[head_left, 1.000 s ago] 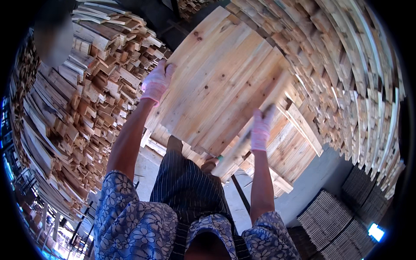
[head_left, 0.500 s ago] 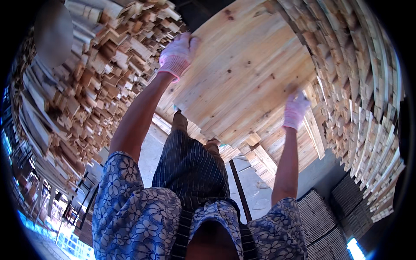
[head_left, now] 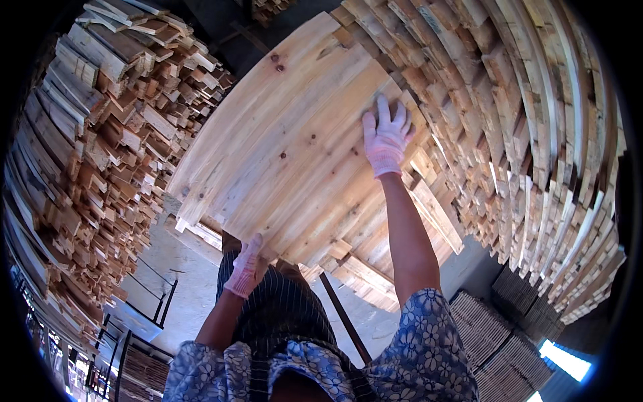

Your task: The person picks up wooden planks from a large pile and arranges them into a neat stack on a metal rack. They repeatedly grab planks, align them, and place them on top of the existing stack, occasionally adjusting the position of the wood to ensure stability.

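Observation:
Knotty pale wooden boards [head_left: 295,144] lie side by side in a broad layer in front of me. My right hand [head_left: 388,134], in a white-and-pink knit glove, rests on this layer toward its right side, fingers spread. At the near ends of the boards is my left hand [head_left: 246,268], gloved alike, with its fingers stretched out along the edge and nothing visibly gripped. Shorter wooden pieces [head_left: 365,275] stick out at the near right, below the top layer.
A tall stack of boards [head_left: 495,114] curves along the right side. Another heap of wood pieces [head_left: 114,154] rises on the left. Dark slatted stacks [head_left: 482,328] stand at the lower right. A dark bar [head_left: 345,318] crosses the grey floor [head_left: 181,268] near my legs.
My left hand has come down from the far left edge of the boards to their near ends. My right hand has moved farther out onto the boards, and the view has shifted.

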Tool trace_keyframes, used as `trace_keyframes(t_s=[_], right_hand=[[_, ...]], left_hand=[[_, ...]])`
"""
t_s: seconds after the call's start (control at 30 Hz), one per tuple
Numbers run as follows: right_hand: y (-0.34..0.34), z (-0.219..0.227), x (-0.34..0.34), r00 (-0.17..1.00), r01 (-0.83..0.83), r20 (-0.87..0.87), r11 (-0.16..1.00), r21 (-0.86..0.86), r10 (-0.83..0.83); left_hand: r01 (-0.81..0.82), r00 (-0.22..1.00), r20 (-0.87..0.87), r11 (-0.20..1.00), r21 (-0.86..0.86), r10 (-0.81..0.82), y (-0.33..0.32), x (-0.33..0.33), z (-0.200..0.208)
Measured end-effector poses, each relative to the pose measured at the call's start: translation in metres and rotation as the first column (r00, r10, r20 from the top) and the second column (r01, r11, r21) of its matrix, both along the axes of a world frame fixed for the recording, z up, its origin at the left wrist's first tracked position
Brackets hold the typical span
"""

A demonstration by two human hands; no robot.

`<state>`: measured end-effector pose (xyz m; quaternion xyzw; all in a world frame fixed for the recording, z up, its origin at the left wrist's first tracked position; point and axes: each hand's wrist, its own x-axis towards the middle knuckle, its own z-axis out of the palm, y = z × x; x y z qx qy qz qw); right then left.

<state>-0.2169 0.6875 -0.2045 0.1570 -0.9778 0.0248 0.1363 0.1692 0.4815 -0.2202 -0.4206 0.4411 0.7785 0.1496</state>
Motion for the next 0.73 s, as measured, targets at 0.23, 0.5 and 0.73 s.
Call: trace_keyframes(t_s=[0.23,0.5,0.73], right_hand=[[0.012,-0.006,-0.033,0.988,0.115,0.107,0.993,0.002,-0.115],[-0.043,0.019,-0.030,0.995,-0.059,0.084,0.998,-0.026,0.061],[-0.266,0.081,0.002,0.667,-0.686,0.325,0.723,-0.082,0.670]], left_hand=[[0.409,0.653,0.068,0.276,-0.870,-0.754,0.008,-0.021,-0.008],[0.116,0.993,0.006,0.993,0.007,-0.116,-0.002,-0.001,0.005],[-0.751,0.659,0.023,0.656,0.080,0.752,-0.135,0.016,-0.026]])
